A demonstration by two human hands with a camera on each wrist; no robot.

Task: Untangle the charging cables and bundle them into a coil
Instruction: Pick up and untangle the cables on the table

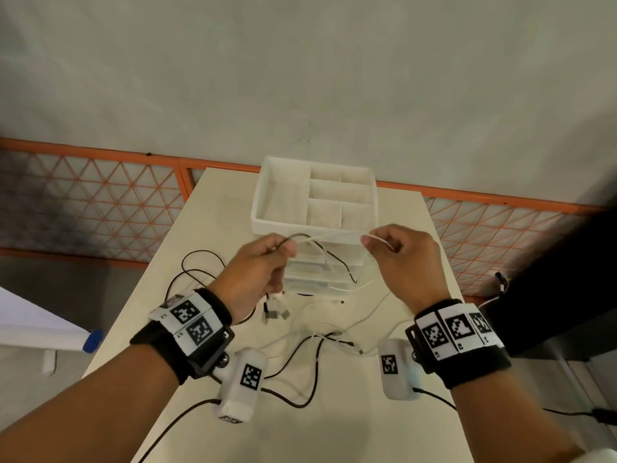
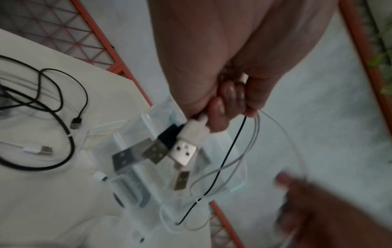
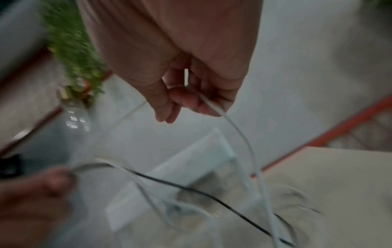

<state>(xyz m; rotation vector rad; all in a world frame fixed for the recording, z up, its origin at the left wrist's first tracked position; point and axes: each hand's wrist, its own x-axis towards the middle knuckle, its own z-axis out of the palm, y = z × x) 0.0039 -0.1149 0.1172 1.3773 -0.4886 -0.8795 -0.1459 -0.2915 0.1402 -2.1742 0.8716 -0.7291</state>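
Both hands are raised above the white table (image 1: 334, 429). My left hand (image 1: 263, 262) grips a bunch of black and white charging cables; their USB plugs (image 2: 182, 151) hang below the curled fingers (image 2: 220, 109). My right hand (image 1: 397, 248) pinches a single white cable (image 3: 235, 127) that spans over to the left hand and drops toward the table. A black cable (image 3: 191, 189) and white loops (image 2: 214, 174) dangle between the hands. More tangled black cable (image 1: 300, 362) and white cable (image 1: 334, 329) lie on the table beneath.
A white plastic drawer unit with a compartment tray (image 1: 317, 198) on top stands just behind the hands. Loose black cable (image 2: 53, 94) lies at the table's left. An orange mesh fence (image 1: 100, 202) runs behind the table. A plant (image 3: 72, 50) is off to the side.
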